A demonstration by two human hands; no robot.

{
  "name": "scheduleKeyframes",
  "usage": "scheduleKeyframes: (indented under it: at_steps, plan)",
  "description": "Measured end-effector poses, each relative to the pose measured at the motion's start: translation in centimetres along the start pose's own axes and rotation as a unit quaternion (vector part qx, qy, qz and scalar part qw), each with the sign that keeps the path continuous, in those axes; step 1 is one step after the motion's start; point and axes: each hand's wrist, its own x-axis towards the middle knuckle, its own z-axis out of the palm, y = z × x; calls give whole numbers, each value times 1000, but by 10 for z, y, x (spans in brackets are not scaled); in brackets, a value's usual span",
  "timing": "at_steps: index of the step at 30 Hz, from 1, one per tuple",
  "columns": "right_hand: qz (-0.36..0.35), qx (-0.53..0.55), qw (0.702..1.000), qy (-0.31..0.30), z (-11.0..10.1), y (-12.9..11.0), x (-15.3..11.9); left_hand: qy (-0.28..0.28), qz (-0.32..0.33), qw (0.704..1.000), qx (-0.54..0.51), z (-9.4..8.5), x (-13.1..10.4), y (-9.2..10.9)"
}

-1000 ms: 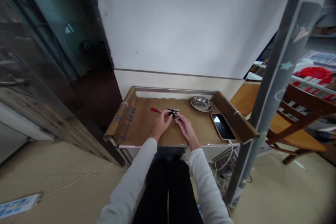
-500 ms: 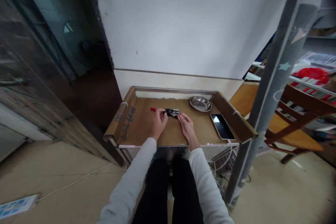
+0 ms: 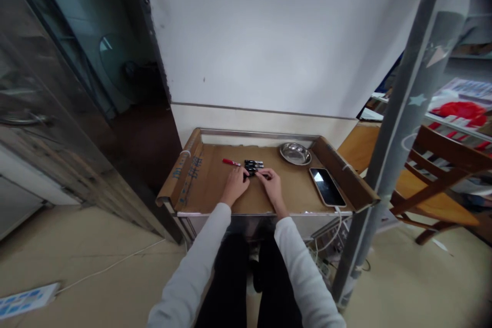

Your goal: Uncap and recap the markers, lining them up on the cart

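Observation:
Several black markers (image 3: pixel 254 163) lie side by side on the cardboard-lined table (image 3: pixel 211 189). My left hand (image 3: pixel 234 185) is at the left end of the nearest black marker, its fingers closed on it. At the other end of that marker, my right hand (image 3: pixel 272 184) pinches with thumb and fingertips. Fingers cover part of this marker, and it sits close against the row. A red marker (image 3: pixel 231 162) rests apart, just beyond my left hand.
A round steel dish (image 3: pixel 295 154) stands at the back right of the table. Nearer, a phone (image 3: pixel 327 187) lies with a white cable (image 3: pixel 339 220) running off the front edge. Folded cardboard sides border the table; a grey post (image 3: pixel 388 133) and wooden chair (image 3: pixel 438 179) stand to the right.
Both hands have moved slightly nearer to me and lower with the black marker, which is now against the row. The red marker, partly covered by my left hand before, now shows fully.

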Motion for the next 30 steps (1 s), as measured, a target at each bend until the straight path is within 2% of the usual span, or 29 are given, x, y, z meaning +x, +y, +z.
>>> scheduleKeyframes:
  at_steps: [3, 5, 10, 14, 19, 22, 25, 30]
  plan:
    - [-8, -60, 995, -83, 5, -1, -2, 1, 28, 1000, -5, 3, 0, -3]
    - [-16, -87, 991, -104, 5, 0, -3, 1, 40, 999, -31, 6, 1, -5]
    - [-32, -127, 989, -68, 3, 6, -6, 14, 31, 996, -85, 9, 3, -7]
    - [-38, -127, 990, -36, 3, 9, -7, 17, 27, 997, -73, 8, 2, -3]
    - [-53, -193, 977, -68, 4, 3, -7, -19, 76, 996, -33, 8, 0, -1]
    - [-53, -212, 973, -74, 2, 3, -6, -26, 71, 997, -21, 10, 1, -2]
    - [-59, -205, 975, -54, 1, 8, -6, -27, 57, 998, -17, 11, 2, -3]
    - [-101, -314, 943, -30, 3, 4, -8, -2, 35, 999, -11, 11, 3, -2]
